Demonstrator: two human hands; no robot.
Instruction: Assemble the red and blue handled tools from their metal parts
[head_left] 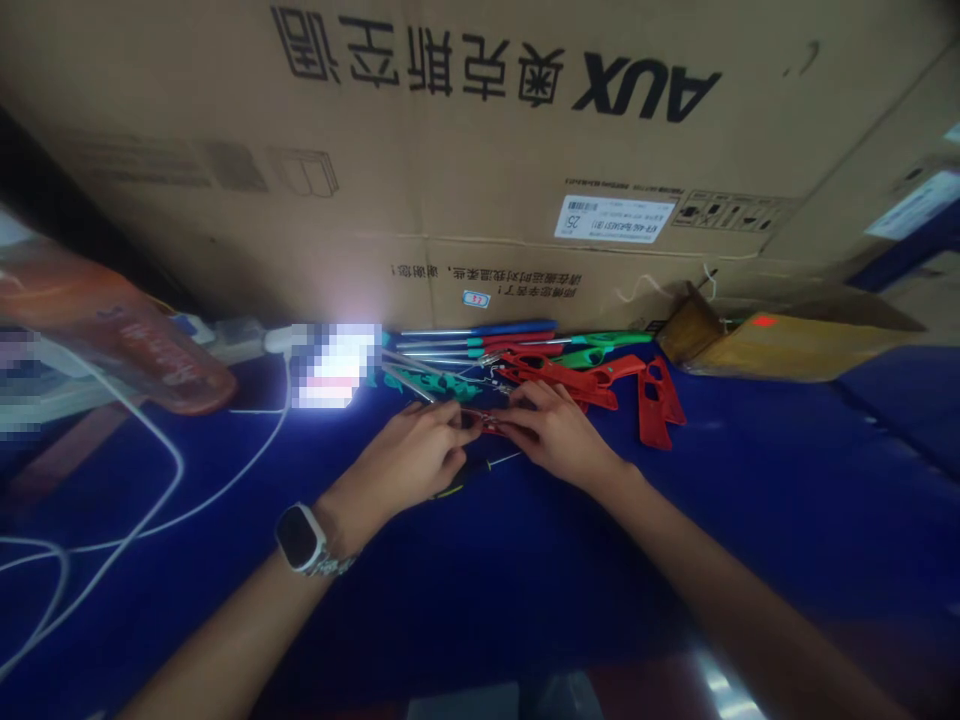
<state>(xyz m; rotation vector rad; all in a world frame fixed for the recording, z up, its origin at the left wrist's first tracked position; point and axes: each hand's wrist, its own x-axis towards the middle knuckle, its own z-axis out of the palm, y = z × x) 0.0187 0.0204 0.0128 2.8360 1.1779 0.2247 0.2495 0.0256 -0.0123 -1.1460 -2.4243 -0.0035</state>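
Between my fingertips, low over the blue tabletop (585,580), is a red plastic lighter handle shell (491,423) with small metal parts in it. My left hand (420,450), with a watch (301,540) on its wrist, pinches the left end. The fingers of my right hand (559,430) close on the right end. Below them lies a screwdriver (504,461), its dark and yellow handle partly under my left hand. Just beyond my hands are red handle shells (656,405), green handle pieces (592,353) and long lighters with metal tubes (435,345).
A large cardboard box (465,200) stands like a wall behind the parts. A yellowish open carton (795,335) is at the right. On the left are a bright, blurred-out screen (334,365), white cables (176,470) and an orange packet (112,320).
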